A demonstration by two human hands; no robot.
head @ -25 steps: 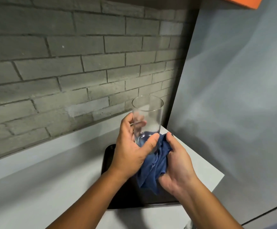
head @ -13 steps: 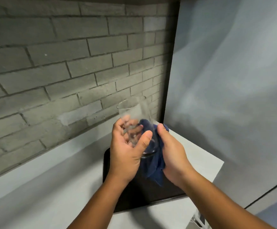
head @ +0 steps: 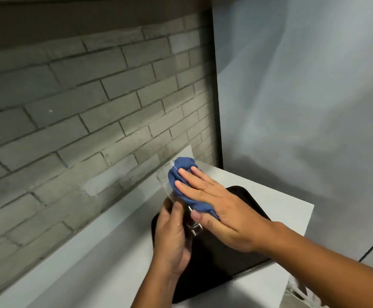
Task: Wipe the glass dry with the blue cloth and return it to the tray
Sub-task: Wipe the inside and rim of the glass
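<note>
A clear drinking glass [head: 166, 183] is tilted with its mouth pointing up and away, held above the black tray [head: 243, 252]. My left hand [head: 172, 236] grips the glass near its base from below. The blue cloth [head: 182, 174] is bunched over the side and mouth of the glass. My right hand [head: 216, 205] lies flat on top of the cloth, fingers extended, pressing it against the glass. Much of the glass is hidden by the cloth and hands.
The tray lies on a white counter [head: 92, 258] that ends at a corner on the right [head: 307, 210]. A grey brick wall [head: 92, 121] runs behind the counter and a plain grey panel [head: 303, 107] stands to the right.
The glass has tipped from upright to tilted. My right hand moved from beneath the glass to on top of it, carrying the cloth up over the rim. The view shifted leftward.
</note>
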